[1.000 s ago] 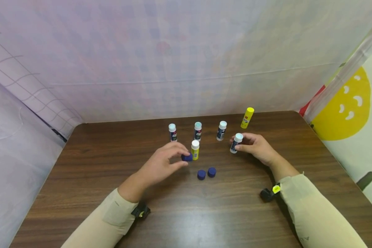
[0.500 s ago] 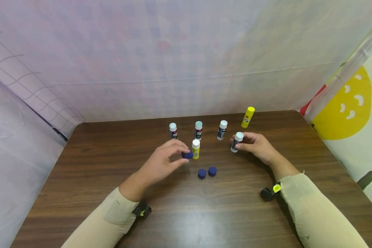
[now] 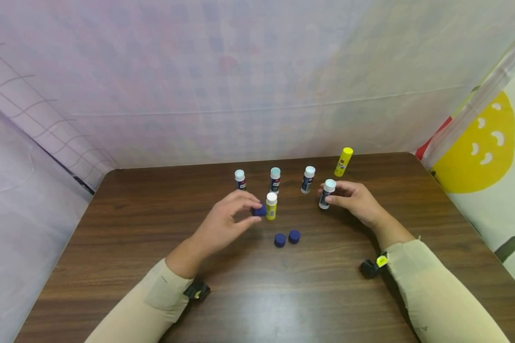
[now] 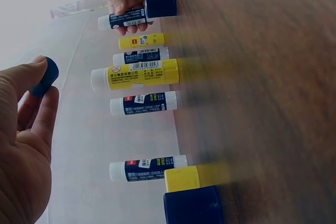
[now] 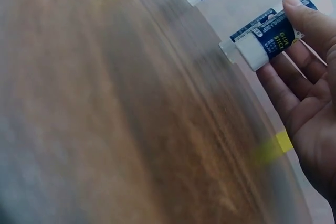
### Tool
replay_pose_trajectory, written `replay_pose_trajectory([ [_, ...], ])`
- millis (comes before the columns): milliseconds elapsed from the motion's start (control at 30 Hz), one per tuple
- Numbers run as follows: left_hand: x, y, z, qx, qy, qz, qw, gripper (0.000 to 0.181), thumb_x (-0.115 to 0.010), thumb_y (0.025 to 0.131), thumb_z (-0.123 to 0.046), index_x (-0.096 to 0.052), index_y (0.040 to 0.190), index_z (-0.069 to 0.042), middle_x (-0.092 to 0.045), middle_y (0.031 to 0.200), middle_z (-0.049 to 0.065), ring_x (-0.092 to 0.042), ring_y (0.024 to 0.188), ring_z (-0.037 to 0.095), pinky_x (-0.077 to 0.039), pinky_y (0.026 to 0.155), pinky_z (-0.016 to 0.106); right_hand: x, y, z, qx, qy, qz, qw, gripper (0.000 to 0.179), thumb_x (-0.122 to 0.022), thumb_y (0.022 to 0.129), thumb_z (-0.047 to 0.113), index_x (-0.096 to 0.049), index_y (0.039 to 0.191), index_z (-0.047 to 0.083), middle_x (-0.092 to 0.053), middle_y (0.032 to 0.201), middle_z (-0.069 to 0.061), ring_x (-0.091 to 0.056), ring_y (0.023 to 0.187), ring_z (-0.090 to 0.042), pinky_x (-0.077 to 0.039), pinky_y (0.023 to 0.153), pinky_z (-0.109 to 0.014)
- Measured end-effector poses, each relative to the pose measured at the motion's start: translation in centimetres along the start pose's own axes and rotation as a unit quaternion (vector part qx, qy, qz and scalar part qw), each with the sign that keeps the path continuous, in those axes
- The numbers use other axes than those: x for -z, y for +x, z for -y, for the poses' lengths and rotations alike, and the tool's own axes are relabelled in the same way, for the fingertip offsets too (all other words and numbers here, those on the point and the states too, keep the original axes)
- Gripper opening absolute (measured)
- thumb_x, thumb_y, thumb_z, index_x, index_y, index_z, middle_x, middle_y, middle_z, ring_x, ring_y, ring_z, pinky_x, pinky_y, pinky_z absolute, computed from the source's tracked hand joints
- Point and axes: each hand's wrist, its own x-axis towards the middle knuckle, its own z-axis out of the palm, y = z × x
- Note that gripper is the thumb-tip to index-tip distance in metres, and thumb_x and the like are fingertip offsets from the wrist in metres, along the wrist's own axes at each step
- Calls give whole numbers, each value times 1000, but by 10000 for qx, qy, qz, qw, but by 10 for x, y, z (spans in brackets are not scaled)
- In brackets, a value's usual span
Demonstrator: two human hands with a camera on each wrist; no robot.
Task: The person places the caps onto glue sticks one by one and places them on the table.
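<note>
My left hand (image 3: 223,220) pinches a dark blue cap (image 3: 259,210) between thumb and fingertips, above the table and just left of a yellow glue stick (image 3: 271,207). That stick stands upright with its white end bare. In my right hand (image 3: 360,204) is a navy glue stick (image 3: 324,200), gripped by thumb and fingers, its white top uncovered. The right wrist view shows its printed label (image 5: 283,36). Behind the hands stand three more uncapped navy glue sticks: a left one (image 3: 240,180), a middle one (image 3: 275,181) and a right one (image 3: 307,181).
Two blue caps, one (image 3: 280,240) beside the other (image 3: 294,236), lie nearer on the brown table (image 3: 257,295). A capped yellow glue stick (image 3: 343,162) stands at the back right. In the left wrist view, a yellow cap (image 4: 181,179) and a blue cap (image 4: 193,206) sit lower down.
My left hand has lifted slightly with the blue cap. The navy glue stick in my right hand has shifted a little upward. The other sticks and caps stay put.
</note>
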Motion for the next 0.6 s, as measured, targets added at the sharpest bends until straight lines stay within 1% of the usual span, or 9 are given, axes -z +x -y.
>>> replay_pose_trajectory([
  [67,0,0,0,-8,1,-35,10000,26,-82,87,-1,-73,112,-3,-67,120,7,-68,112,21,-58,100,24,-1,0,3,15,-11,-47,10000,43,-73,97,5,-59,132,-15,-74,125,-16,-71,110,-5,-59,92,-19],
  [200,1,0,0,-69,16,-136,9999,28,-82,86,-1,-73,113,-2,-67,120,8,-68,112,22,-58,100,25,-4,1,11,60,-9,-148,9999,42,-73,97,5,-59,131,-15,-76,123,-13,-71,110,-6,-59,92,-20],
  [233,1,1,0,-83,18,-159,9998,28,-82,86,0,-73,113,-2,-68,121,8,-68,113,22,-59,100,26,-5,1,14,67,-11,-171,9998,42,-72,97,5,-59,131,-15,-76,123,-12,-71,110,-6,-59,92,-20],
  [267,1,1,0,-114,-2,-187,9998,29,-83,86,1,-73,113,-1,-68,121,10,-68,113,23,-59,100,26,-6,1,16,77,-5,-198,9998,42,-72,97,5,-59,131,-16,-77,121,-8,-71,110,-6,-59,92,-20],
  [367,1,1,1,-191,-75,-253,9995,30,-83,85,2,-73,113,-1,-68,121,11,-67,114,24,-59,100,26,-9,2,23,100,50,-252,9996,38,-72,96,3,-63,131,-10,-79,116,3,-72,109,-7,-59,92,-21],
  [467,1,1,1,-269,-110,-329,9990,30,-83,85,2,-72,113,0,-68,120,13,-67,114,25,-59,100,26,-11,3,29,188,106,-236,9995,35,-72,97,3,-66,131,-2,-78,113,11,-73,108,-8,-59,91,-21],
  [500,1,1,1,-281,-107,-348,9989,30,-82,85,2,-72,113,0,-67,121,12,-67,114,25,-59,100,26,-11,3,32,231,128,-212,9994,34,-71,97,2,-68,131,1,-78,114,11,-73,108,-9,-60,91,-21],
  [600,1,0,1,-295,-63,-401,9987,29,-82,85,1,-73,113,-1,-68,121,11,-67,113,24,-59,99,26,-14,4,39,361,301,-137,9988,32,-70,97,1,-69,128,6,-78,114,9,-73,108,-11,-60,90,-22],
])
